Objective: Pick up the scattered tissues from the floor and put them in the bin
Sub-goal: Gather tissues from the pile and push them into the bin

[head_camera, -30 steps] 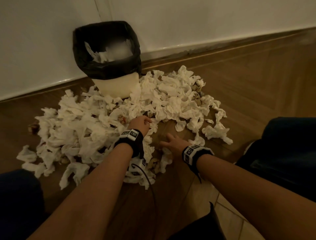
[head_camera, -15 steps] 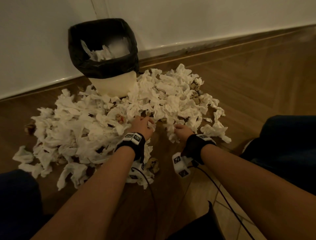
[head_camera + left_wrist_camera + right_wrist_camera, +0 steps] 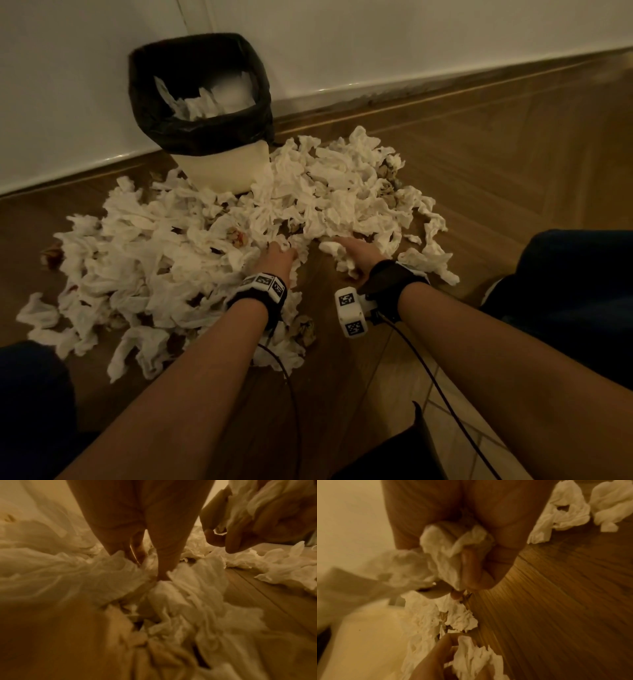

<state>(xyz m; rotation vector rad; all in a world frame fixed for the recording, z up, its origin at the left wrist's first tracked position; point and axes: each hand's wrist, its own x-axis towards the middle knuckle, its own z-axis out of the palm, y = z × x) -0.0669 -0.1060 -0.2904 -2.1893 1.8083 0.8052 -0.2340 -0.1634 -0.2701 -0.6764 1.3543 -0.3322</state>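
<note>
Head view: bin [image 3: 226, 171] at 11 o'clock approx. part-filled, most tissues [image 3: 144, 260] on floor; left hand [image 3: 279, 257] & right hand [image 3: 359, 255] each clutch tissue.

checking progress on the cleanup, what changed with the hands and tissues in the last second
The right hand moved forward from the bare floor into the pile and now grips a crumpled tissue. The left hand stayed at the pile's edge, fingers in the tissues. The bin did not move.
</note>
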